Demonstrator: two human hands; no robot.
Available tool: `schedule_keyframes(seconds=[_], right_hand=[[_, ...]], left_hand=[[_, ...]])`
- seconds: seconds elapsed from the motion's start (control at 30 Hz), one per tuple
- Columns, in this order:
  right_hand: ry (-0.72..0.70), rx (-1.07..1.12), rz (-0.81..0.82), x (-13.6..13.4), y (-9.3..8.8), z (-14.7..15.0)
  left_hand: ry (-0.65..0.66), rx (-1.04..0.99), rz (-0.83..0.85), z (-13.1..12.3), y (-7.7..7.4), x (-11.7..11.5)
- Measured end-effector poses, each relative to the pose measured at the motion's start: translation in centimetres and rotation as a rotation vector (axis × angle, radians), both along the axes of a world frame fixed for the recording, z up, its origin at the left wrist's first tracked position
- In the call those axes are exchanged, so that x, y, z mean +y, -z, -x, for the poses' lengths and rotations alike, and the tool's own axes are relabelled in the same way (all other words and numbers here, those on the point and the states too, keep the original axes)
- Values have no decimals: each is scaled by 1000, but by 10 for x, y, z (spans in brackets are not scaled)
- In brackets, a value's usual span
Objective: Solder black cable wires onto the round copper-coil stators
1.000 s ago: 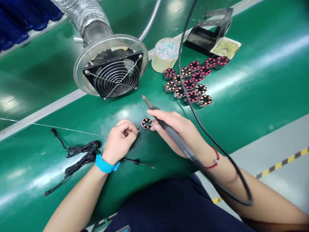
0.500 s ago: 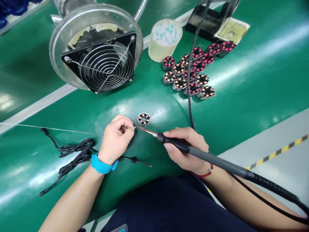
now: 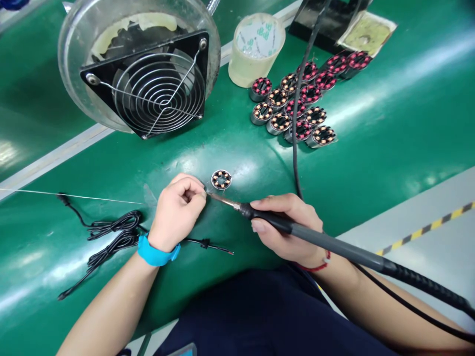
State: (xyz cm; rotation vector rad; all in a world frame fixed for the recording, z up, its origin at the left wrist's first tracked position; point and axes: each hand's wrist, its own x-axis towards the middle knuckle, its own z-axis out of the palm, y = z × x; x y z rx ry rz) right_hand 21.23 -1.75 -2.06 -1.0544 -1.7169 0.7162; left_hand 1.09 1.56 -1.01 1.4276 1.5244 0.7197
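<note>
My right hand (image 3: 287,227) grips a soldering iron (image 3: 315,237) like a pen, its tip reaching left to my left fingertips. My left hand (image 3: 178,210), with a blue wristband, is pinched shut on something thin that I cannot make out, at the iron's tip. A small round coil stator (image 3: 221,179) lies on the green belt (image 3: 371,148) just above the tip. A thin solder wire (image 3: 74,197) runs from the left edge toward my left hand.
A fume extractor fan (image 3: 148,84) stands at the back left. A tape roll (image 3: 256,47) and a cluster of several coil stators (image 3: 293,111) sit behind. Black cables (image 3: 111,237) lie beside my left wrist. The iron stand (image 3: 330,22) is at the top.
My right hand swung the soldering iron from pointing away to lying level, tip at my left fingertips. The view shifted closer to the fan. The left hand stayed pinched.
</note>
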Motion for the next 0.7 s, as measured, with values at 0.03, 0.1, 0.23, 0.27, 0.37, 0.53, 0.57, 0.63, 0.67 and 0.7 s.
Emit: schedule_keyframes(seconds=[0.03,0.1,0.23,0.27,0.37,0.53,0.57,0.63,0.67,0.7], right_hand=[[6,17,2,0,0,0],[11,57,-2,0,0,0],[-49,12,29,7,-5,0],[-77,-24,52,9,-7,-1],[-184,-120,108,20,-13,0],[-316,-326,63,42,-19,9],[-332,-370,50,46,-18,12],[-352,-417,38,51,-13,20],[-356,-422,31,53,-10,23],[-357,-423,25,55,-5,27]], left_hand=[[0,1,0,0,0,0],[-2,5,2,0,0,-1],[-3,4,4,0,0,-1],[-1,2,3,0,-1,-1],[4,9,2,0,-2,0],[16,31,-10,1,-2,0],[21,34,-19,2,-2,1],[24,41,-36,2,-1,1],[22,42,-39,2,-1,1],[17,42,-41,2,-1,1]])
